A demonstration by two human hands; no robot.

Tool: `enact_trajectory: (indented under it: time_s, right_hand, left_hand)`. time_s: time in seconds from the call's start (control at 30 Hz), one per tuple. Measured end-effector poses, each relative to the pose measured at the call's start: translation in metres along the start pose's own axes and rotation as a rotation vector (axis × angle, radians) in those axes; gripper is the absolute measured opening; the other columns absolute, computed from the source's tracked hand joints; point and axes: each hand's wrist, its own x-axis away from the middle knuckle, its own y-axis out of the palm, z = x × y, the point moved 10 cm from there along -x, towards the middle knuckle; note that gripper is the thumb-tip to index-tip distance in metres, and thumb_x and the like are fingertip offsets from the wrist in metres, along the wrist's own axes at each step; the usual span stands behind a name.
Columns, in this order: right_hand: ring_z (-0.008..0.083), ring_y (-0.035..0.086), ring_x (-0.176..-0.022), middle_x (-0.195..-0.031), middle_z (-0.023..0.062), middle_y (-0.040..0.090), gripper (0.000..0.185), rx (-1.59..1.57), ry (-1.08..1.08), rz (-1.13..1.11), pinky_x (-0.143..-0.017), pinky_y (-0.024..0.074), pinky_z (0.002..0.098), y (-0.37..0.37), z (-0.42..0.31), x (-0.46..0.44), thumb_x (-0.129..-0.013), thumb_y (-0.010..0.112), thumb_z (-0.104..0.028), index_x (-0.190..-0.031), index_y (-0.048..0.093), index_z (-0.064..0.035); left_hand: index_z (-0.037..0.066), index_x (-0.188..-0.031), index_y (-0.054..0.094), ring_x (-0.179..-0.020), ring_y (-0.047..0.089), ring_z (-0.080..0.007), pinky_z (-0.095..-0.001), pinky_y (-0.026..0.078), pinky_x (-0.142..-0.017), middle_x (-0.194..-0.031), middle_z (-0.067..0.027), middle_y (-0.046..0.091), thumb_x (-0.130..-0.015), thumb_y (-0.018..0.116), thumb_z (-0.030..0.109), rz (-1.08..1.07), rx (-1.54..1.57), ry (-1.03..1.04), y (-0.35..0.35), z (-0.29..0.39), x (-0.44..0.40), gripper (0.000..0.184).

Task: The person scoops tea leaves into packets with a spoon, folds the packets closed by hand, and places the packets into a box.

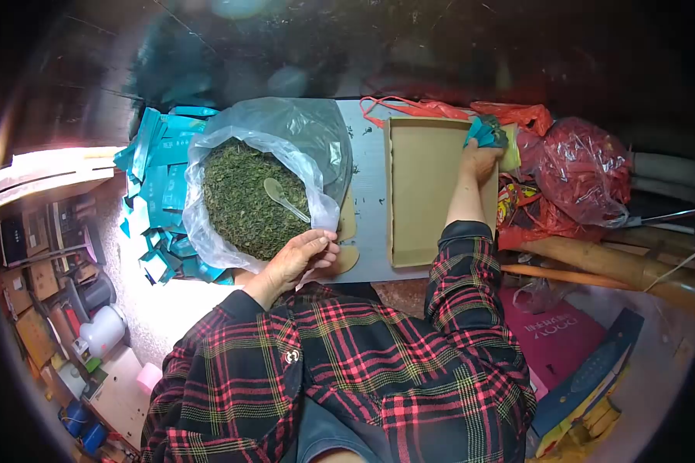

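Note:
A clear plastic bag (195, 208), its rim rolled open, is filled with dried green leaves (243, 193). On the leaves lies a clear plastic spoon (284, 199), handle pointing toward me. My left hand (305, 256) has its fingers curled at the near right rim of the bag, pinching the plastic. Stretched forward to the far right corner of a shallow cardboard tray (432, 197), my right hand (483, 162) is closed on a teal packet (484, 131). Part of the packet is hidden by the fingers.
Many teal packets (164, 174) are heaped left of the bag. Red plastic bags (583, 174) crowd the right side, above bamboo poles (618, 258). Leaf crumbs dot the grey tabletop (369, 177). A pink bag (552, 332) lies low at the right; shelves with household items stand left.

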Motion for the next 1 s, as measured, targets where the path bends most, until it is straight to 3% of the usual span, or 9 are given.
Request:
enact_trajectory:
  time_s: [0.43,0.6,0.73,0.8,0.83,0.87,0.93,1.0]
  right_hand:
    - [0.0429,0.058,-0.098,-0.105,0.0278,0.06,0.081,0.09,-0.102,-0.058,-0.084,0.046,0.0471,-0.022,-0.004,0.014,-0.074,0.071,-0.036,-0.129,0.026,0.0013]
    - [0.0393,0.06,-0.095,-0.101,0.0262,0.062,0.069,0.156,-0.071,-0.041,-0.081,0.0477,0.0459,-0.022,0.002,0.02,-0.076,0.067,-0.036,-0.125,0.03,-0.0037]
    - [0.0423,0.057,-0.099,-0.106,0.0295,0.059,0.072,0.053,-0.279,-0.022,-0.082,0.047,0.0455,-0.014,0.006,0.021,-0.074,0.069,-0.045,-0.119,0.041,0.0037]
    - [0.0436,0.058,-0.096,-0.102,0.0313,0.059,0.071,0.079,-0.282,-0.022,-0.079,0.0475,0.0456,-0.001,0.025,0.012,-0.077,0.065,-0.045,-0.118,0.038,0.0059]
    - [0.0432,0.059,-0.095,-0.102,0.0305,0.059,0.062,0.143,-0.295,0.048,-0.08,0.0475,0.0455,-0.007,0.03,0.015,-0.08,0.063,-0.038,-0.119,0.039,0.0043]
    - [0.0435,0.059,-0.096,-0.103,0.0284,0.06,0.052,0.147,-0.294,-0.031,-0.082,0.047,0.0455,0.034,0.075,-0.028,-0.083,0.059,-0.03,-0.119,0.042,0.0027]
    - [0.0428,0.058,-0.099,-0.107,0.0268,0.06,0.045,0.23,-0.318,-0.078,-0.083,0.0465,0.0461,-0.014,0.041,0.029,-0.083,0.056,-0.021,-0.121,0.043,0.0004]
    - [0.0419,0.055,-0.104,-0.118,0.0261,0.055,0.051,0.197,-0.209,-0.07,-0.086,0.0453,0.0463,-0.003,0.081,0.011,-0.08,0.06,-0.019,-0.123,0.043,0.0027]
  left_hand:
    - [0.003,-0.115,0.052,-0.085,0.057,-0.0097,-0.021,0.049,-0.076,-0.095,-0.0044,0.059,-0.095,0.05,0.023,-0.003,-0.002,0.013,0.0,0.005,0.002,0.028]
    - [0.002,-0.116,0.052,-0.087,0.059,-0.0136,-0.0246,0.05,-0.077,-0.098,-0.0073,0.061,-0.095,0.051,0.02,-0.027,0.003,0.017,-0.005,0.0,-0.004,0.028]
    - [0.001,-0.115,0.052,-0.084,0.057,-0.0127,-0.0247,0.049,-0.075,-0.097,-0.0068,0.06,-0.094,0.051,0.017,0.0,0.014,0.029,0.0,0.005,0.004,0.027]
    - [0.001,-0.116,0.052,-0.082,0.056,-0.0117,-0.0241,0.048,-0.074,-0.096,-0.0063,0.06,-0.092,0.054,0.016,-0.059,0.017,0.082,-0.004,0.002,0.0,0.028]
    - [0.001,-0.116,0.052,-0.082,0.056,-0.0117,-0.0241,0.048,-0.074,-0.096,-0.0063,0.06,-0.092,0.054,0.016,-0.015,0.031,0.105,-0.009,0.008,0.004,0.028]
    - [0.001,-0.115,0.053,-0.082,0.056,-0.0111,-0.0238,0.048,-0.075,-0.095,-0.0059,0.06,-0.091,0.055,0.016,-0.041,0.048,0.142,-0.006,0.017,0.01,0.028]
    - [0.001,-0.114,0.053,-0.082,0.056,-0.0106,-0.0235,0.047,-0.075,-0.094,-0.0054,0.06,-0.09,0.057,0.016,-0.052,0.065,0.197,-0.015,0.045,0.036,0.028]
    - [0.0,-0.106,0.057,-0.074,0.057,-0.0097,-0.0232,0.047,-0.066,-0.083,-0.0049,0.062,-0.085,0.061,0.013,0.089,-0.267,0.504,-0.029,0.102,0.074,0.025]
